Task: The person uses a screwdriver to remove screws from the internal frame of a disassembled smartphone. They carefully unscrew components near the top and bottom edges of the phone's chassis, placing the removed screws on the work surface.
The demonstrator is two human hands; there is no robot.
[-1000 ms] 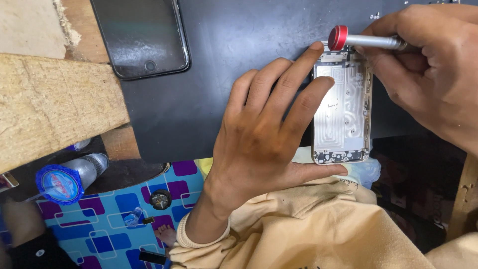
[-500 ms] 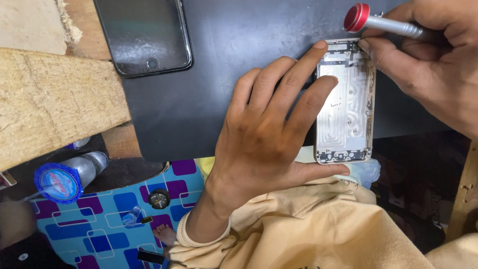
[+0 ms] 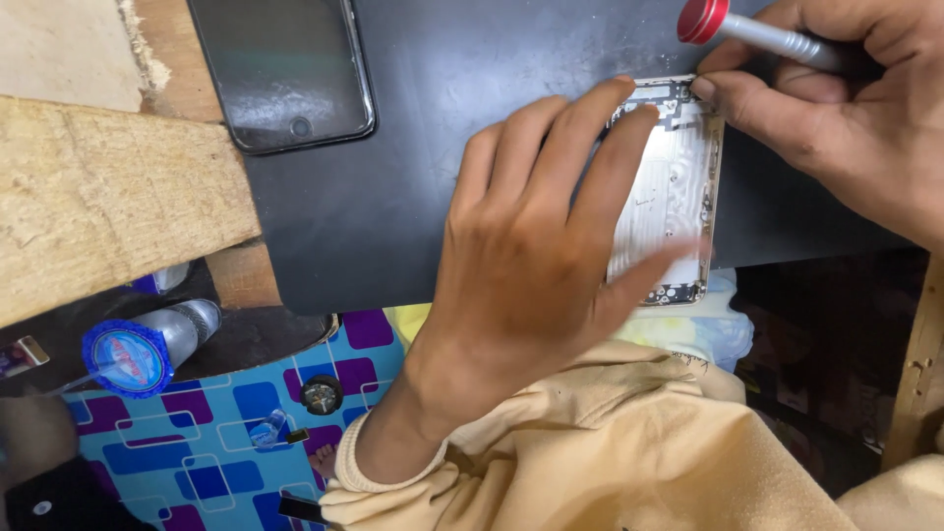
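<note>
My left hand (image 3: 531,285) lies flat, fingers spread, pinning the phone shell (image 3: 674,187) at the black surface's (image 3: 433,128) near edge. My right hand (image 3: 836,108) pinches a screwdriver (image 3: 757,31) at the shell's far corner. Dark phone (image 3: 285,69) at far left corner, wood plank (image 3: 108,197) beside it.

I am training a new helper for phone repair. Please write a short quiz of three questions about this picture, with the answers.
1. True or false: the left hand lies flat on the open phone shell.
2. What does the right hand hold?
A. a screwdriver with a red cap
B. a pair of tweezers
C. a brush
3. Where is the dark phone with its screen up?

Key:
1. True; the fingers spread over the silver shell on the black mat.
2. A; the screwdriver is gripped in the fingers, its tip end hidden.
3. At the top left, partly on the mat, apart from both hands.
</note>
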